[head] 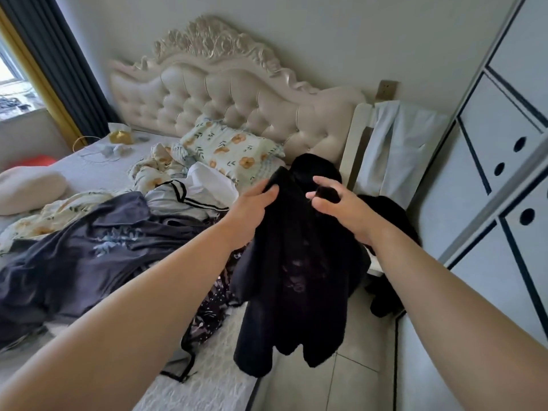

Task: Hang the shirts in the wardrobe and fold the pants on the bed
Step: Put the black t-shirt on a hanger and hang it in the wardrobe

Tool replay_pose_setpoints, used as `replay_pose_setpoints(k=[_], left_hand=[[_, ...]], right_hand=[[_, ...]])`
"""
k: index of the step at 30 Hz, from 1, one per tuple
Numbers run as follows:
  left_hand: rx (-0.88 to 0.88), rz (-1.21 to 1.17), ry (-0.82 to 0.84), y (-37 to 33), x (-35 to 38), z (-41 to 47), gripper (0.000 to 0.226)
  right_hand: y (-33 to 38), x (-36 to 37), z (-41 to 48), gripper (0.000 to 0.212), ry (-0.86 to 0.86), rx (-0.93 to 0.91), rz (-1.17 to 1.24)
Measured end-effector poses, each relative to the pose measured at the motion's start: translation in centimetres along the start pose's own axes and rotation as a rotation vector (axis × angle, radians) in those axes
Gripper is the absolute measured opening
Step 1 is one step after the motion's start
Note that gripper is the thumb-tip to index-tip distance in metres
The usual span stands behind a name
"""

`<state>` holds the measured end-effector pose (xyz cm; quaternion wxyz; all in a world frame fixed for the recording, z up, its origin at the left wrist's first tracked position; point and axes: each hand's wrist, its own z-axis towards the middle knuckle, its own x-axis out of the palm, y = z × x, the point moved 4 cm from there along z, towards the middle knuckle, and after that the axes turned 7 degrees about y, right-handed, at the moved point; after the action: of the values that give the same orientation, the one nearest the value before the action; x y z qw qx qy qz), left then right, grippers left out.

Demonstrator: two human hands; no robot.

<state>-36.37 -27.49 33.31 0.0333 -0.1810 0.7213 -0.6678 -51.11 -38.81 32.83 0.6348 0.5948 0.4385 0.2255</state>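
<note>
Black, the garment (296,277) hangs from both hands over the edge of the bed (207,378). The left hand (252,209) has its grip curled tight on the upper left edge. The right hand (335,209) holds the upper right in a narrow pinch, other fingers spread. Its long axis is vertical, the lower end pointing at the floor (341,390), near the wardrobe (504,137).

The head-worn camera looks forward and down across the bed (95,164) toward its headboard (237,96).

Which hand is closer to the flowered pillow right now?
Left. The left hand grips the black garment just in front of the pillow; the right hand grips it farther right, nearer the wardrobe.
</note>
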Motion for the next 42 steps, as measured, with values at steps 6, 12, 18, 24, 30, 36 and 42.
replay_pose_setpoints(k=[6, 12, 18, 24, 30, 36, 42], left_hand=[[0.023, 0.064, -0.055, 0.4, 1.7, -0.6, 0.022], [-0.031, 0.784, -0.162, 0.6, 0.2, -1.3, 0.032], [-0.095, 0.644, 0.230, 2.2, 5.3, -5.5, 0.038], [-0.130, 0.588, 0.391, 4.7, 9.0, -9.3, 0.022], [-0.125, 0.523, 0.436, 4.2, 14.0, -13.1, 0.036], [0.122, 0.610, 0.541, 2.3, 20.5, -18.4, 0.037], [0.281, 0.519, 0.570, 0.0, 26.7, -24.8, 0.038]], right_hand=[[-2.6, 1.3, -3.0, 0.009, 0.254, 0.260, -0.406], [-1.9, 0.6, -6.8, 0.023, -0.074, 0.198, -0.189], [-0.5, 3.2, -12.4, 0.023, -0.300, 0.128, -0.146], [0.6, 5.8, -20.0, 0.008, -0.345, 0.125, -0.120], [1.3, 5.6, -29.3, 0.016, -0.569, 0.176, -0.054], [4.6, 6.4, -37.9, 0.018, -0.726, 0.221, -0.450], [9.3, 7.6, -46.0, 0.012, -1.074, 0.089, -0.694]])
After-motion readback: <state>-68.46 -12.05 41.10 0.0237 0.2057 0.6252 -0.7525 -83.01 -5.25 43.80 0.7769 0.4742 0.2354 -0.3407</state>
